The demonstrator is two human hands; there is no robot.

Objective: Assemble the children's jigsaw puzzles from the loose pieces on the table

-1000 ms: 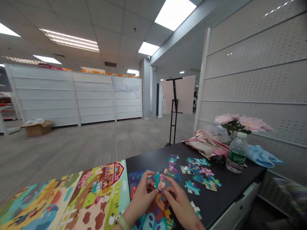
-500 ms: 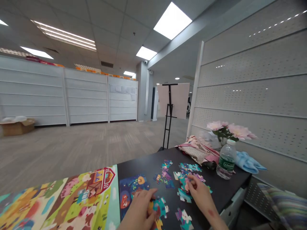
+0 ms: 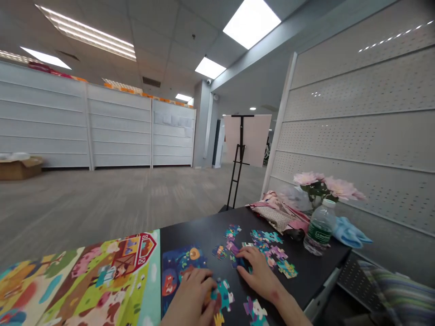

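Note:
My left hand lies over the dark blue puzzle section, fingers stretched and slightly bent, covering part of it. Teal puzzle pieces stick out just right of its fingertips. My right hand reaches over the black tabletop with thumb and fingers apart around a dark blue puzzle piece; a firm hold on it is not visible. Purple pieces lie just beyond those fingertips. Loose teal and pink pieces spread to the right of this hand, and a purple and white cluster sits nearer me.
A farm picture sheet covers the left side. Along the table's right back are a pink cloth bundle, a water bottle, pink flowers and a light blue cloth. An easel stands behind.
My right hand has moved left, from the teal and pink pieces to the dark blue piece, and its fingers have spread. My left hand stays on the puzzle section. The view has shifted slightly.

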